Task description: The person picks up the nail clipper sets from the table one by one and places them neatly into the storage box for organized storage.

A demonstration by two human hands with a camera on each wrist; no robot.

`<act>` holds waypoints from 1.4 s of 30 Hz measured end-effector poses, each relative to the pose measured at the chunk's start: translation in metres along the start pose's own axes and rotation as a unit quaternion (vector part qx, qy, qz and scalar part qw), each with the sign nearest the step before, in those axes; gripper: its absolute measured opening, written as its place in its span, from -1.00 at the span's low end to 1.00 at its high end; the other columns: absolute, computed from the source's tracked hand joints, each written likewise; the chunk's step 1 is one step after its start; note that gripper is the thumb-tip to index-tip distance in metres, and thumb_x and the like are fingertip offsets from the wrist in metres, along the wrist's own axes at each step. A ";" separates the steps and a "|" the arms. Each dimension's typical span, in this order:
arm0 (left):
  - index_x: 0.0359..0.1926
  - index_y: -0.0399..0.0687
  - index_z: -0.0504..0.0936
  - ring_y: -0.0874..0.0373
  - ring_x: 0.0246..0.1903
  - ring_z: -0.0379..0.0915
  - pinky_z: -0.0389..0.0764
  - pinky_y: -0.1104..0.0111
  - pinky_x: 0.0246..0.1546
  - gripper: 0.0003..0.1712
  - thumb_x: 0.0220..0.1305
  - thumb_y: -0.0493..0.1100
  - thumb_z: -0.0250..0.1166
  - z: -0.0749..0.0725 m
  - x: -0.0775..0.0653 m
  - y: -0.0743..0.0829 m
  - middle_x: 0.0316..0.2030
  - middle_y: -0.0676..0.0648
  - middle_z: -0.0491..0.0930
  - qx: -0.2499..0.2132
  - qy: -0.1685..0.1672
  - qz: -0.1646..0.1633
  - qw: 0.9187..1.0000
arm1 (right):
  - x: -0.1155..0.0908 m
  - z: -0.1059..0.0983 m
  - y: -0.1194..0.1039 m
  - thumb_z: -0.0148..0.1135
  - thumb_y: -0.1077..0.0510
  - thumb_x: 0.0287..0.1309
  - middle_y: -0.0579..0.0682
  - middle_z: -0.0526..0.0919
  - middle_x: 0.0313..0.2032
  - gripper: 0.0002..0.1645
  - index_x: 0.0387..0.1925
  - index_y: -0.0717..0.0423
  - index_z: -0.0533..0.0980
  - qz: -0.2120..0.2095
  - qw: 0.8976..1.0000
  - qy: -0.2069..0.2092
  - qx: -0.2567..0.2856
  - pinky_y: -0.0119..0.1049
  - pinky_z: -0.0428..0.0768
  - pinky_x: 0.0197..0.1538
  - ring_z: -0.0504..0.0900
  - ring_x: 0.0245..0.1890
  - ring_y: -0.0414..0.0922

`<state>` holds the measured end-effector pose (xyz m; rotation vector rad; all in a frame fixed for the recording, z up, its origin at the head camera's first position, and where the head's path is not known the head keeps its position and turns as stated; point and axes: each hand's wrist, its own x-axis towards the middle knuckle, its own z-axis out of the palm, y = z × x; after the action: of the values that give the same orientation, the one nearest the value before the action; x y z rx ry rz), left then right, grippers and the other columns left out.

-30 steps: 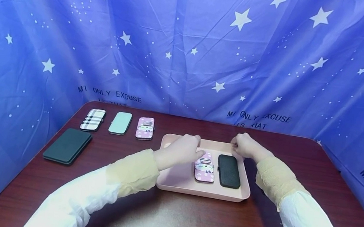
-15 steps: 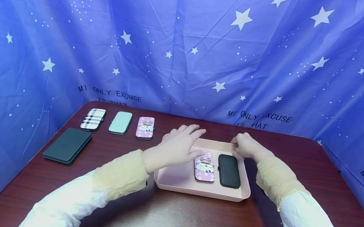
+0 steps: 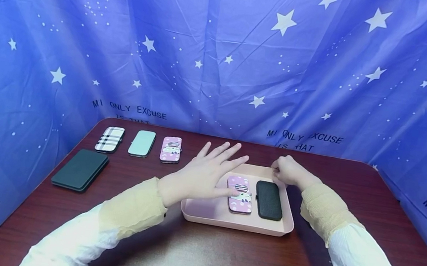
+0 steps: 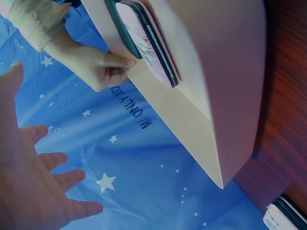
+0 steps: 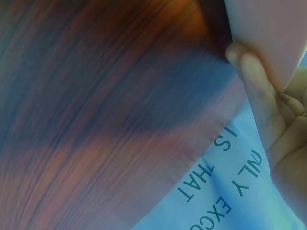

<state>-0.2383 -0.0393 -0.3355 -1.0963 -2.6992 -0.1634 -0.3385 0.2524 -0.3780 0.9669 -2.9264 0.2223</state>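
Note:
A shallow pink tray (image 3: 200, 219) lies on the table, with two slim cases in it. One is a pink cartoon-print case (image 3: 239, 203), the other a black textured case (image 3: 268, 201). My left hand (image 3: 200, 175) is spread over the tray's left part, fingers straight, holding nothing; its thumb overlaps the pink case in the head view. With my right hand (image 3: 289, 171) I pinch the tray's far right corner; in the right wrist view the right-hand fingers (image 5: 256, 72) curl around the tray wall (image 5: 268, 28).
At the back left of the table (image 3: 186, 257) lie a plaid case (image 3: 109, 139), a mint green case (image 3: 141, 143) and another pink cartoon case (image 3: 171, 150). A larger dark green case (image 3: 80, 170) sits nearer, by the left edge. A starry blue curtain (image 3: 221, 83) stands behind.
My left hand has drawn back a little to the left, and its fingers have gone from bent to widely spread. The right hand keeps its hold on the tray corner.

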 end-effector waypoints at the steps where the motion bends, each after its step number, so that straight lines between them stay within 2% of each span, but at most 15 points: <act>1: 0.47 0.35 -0.12 0.07 0.46 -0.32 -0.18 -0.11 0.38 -0.07 0.18 0.50 -0.06 0.001 -0.001 -0.001 0.49 0.09 -0.28 0.005 0.005 0.004 1.000 | 0.000 0.000 0.000 0.09 0.47 -0.19 -0.18 0.28 -0.75 -0.69 -0.79 0.07 0.35 0.001 1.000 -0.001 0.001 -0.39 0.29 -0.53 0.26 -0.67 -0.23; 5: 0.47 0.40 -0.16 0.09 0.47 -0.39 -0.21 -0.13 0.38 -0.03 0.14 0.54 -0.06 0.002 -0.004 -0.005 0.49 0.11 -0.36 0.024 0.028 0.009 0.999 | 0.000 0.001 0.001 0.08 0.48 -0.18 -0.18 0.27 -0.76 -0.67 -0.80 0.06 0.34 0.007 1.000 -0.003 0.007 -0.41 0.28 -0.55 0.26 -0.69 -0.25; 8: 0.47 0.41 -0.13 0.09 0.47 -0.40 -0.21 -0.14 0.37 -0.03 0.12 0.53 -0.02 0.001 -0.006 -0.007 0.49 0.11 -0.35 0.020 0.042 0.007 0.999 | 0.000 0.001 0.001 0.07 0.48 -0.18 -0.19 0.27 -0.76 -0.66 -0.80 0.05 0.34 0.013 1.000 -0.004 0.012 -0.41 0.27 -0.56 0.26 -0.69 -0.25; 18: 0.47 0.35 -0.08 0.03 0.46 -0.33 -0.15 -0.20 0.34 -0.02 0.12 0.52 0.02 0.000 -0.019 -0.014 0.49 0.05 -0.27 0.028 0.064 0.000 0.998 | 0.001 -0.001 0.001 0.06 0.47 -0.19 -0.18 0.30 -0.75 -0.69 -0.79 0.06 0.36 0.009 1.000 -0.002 0.003 -0.38 0.32 -0.54 0.29 -0.68 -0.23; 28: 0.46 0.34 -0.03 0.00 0.46 -0.32 -0.21 -0.23 0.33 -0.02 0.10 0.43 0.15 0.003 -0.035 -0.025 0.49 0.00 -0.18 0.003 0.068 -0.028 0.997 | -0.001 -0.001 -0.001 0.07 0.49 -0.17 -0.18 0.22 -0.75 -0.66 -0.79 0.07 0.31 0.008 1.000 -0.001 0.015 -0.41 0.21 -0.56 0.21 -0.68 -0.25; 33: 0.46 0.36 -0.04 0.02 0.47 -0.35 -0.23 -0.21 0.34 -0.03 0.12 0.44 0.12 0.003 -0.043 -0.032 0.49 0.03 -0.23 -0.004 0.068 -0.045 0.997 | 0.000 0.001 0.001 0.06 0.49 -0.19 -0.19 0.24 -0.75 -0.66 -0.80 0.05 0.31 0.004 1.000 0.002 0.010 -0.41 0.24 -0.56 0.23 -0.69 -0.25; 39: 0.46 0.34 -0.05 -0.04 0.46 -0.28 -0.15 -0.25 0.31 -0.02 0.12 0.50 0.06 0.006 -0.055 -0.044 0.49 -0.02 -0.18 0.012 0.078 -0.061 0.995 | -0.001 0.001 0.000 0.06 0.48 -0.19 -0.19 0.25 -0.76 -0.67 -0.80 0.06 0.31 0.004 1.000 0.006 0.009 -0.40 0.27 -0.57 0.25 -0.70 -0.25; 42: 0.47 0.34 -0.06 -0.06 0.46 -0.27 -0.18 -0.24 0.32 -0.02 0.12 0.49 0.06 0.006 -0.062 -0.050 0.49 -0.04 -0.17 0.013 0.076 -0.074 0.994 | -0.001 0.000 -0.001 0.06 0.48 -0.19 -0.20 0.24 -0.76 -0.67 -0.80 0.07 0.31 0.002 1.000 0.007 0.006 -0.40 0.29 -0.56 0.25 -0.70 -0.25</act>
<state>-0.2315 -0.1160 -0.3576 -0.8397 -2.6367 -0.2271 -0.3373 0.2526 -0.3783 0.9580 -2.9170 0.2455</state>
